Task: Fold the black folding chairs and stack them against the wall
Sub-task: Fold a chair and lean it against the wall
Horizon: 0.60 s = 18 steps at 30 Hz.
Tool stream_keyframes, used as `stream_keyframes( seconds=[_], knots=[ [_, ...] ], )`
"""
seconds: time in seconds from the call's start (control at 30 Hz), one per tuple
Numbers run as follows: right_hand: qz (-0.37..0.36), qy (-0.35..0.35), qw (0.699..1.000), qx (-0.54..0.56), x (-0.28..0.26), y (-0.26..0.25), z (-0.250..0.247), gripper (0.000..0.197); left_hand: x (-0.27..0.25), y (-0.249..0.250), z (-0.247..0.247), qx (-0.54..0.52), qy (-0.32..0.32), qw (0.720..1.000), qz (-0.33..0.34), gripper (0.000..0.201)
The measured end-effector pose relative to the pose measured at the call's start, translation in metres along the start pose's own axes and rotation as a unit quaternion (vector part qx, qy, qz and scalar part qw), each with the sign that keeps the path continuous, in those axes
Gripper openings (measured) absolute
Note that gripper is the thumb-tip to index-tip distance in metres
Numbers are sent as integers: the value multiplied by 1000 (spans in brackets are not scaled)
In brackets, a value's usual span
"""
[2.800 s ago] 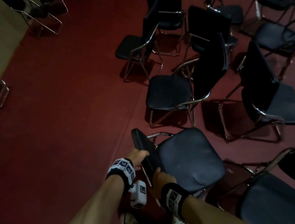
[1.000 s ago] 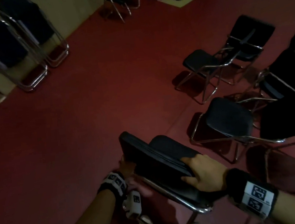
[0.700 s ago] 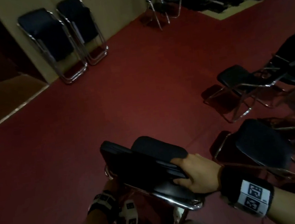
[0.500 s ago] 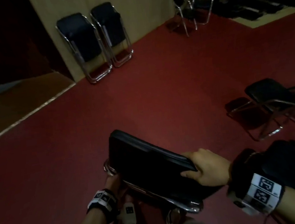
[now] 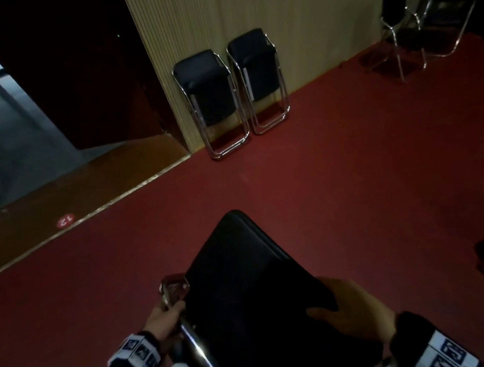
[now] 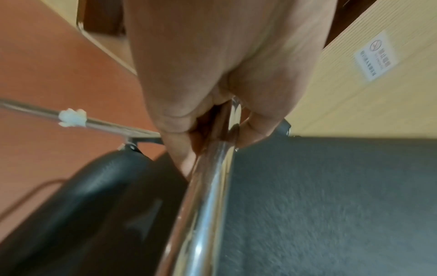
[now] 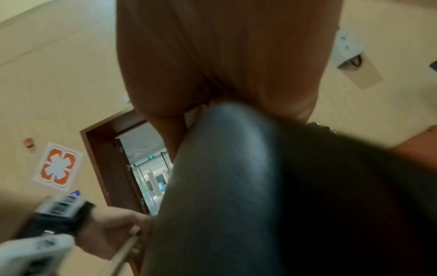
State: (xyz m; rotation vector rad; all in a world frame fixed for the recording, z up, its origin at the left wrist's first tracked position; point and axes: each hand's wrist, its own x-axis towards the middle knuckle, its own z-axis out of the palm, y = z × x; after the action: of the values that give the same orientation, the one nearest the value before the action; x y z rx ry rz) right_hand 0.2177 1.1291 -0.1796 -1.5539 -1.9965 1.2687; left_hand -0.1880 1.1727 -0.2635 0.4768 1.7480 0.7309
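Left hand (image 5: 162, 319) wrapped round chrome frame tube (image 6: 208, 196), grip clear only in left wrist view, right hand (image 5: 355, 312) clamping padded edge of folded chair (image 5: 247, 291), carried above red floor (image 5: 354, 170), head view alone shows two folded chairs (image 5: 233, 90) leaning on wall (image 5: 289, 3) ahead.

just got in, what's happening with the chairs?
A person is carrying one folded chair: left hand grips its chrome frame tube, right hand holds the padded edge. Two folded chairs already lean against the wall ahead. At least one unfolded chair stands at far right.
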Motion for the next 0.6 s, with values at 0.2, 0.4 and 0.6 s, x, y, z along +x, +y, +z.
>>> stream_keyframes(
  seconds=[0.2,0.4,0.6],
  knots=[
    [-33,-8,999,-10,91,26,-74,52,16,94,40,-16,54,998,35,7],
    [-47,-36,993,-101,150,6,-115,41,34,166,96,-85,26,995,34,6],
    [-31,2,985,-170,206,1,-147,47,54,255,143,-87,-41,994,58,8]
  ],
)
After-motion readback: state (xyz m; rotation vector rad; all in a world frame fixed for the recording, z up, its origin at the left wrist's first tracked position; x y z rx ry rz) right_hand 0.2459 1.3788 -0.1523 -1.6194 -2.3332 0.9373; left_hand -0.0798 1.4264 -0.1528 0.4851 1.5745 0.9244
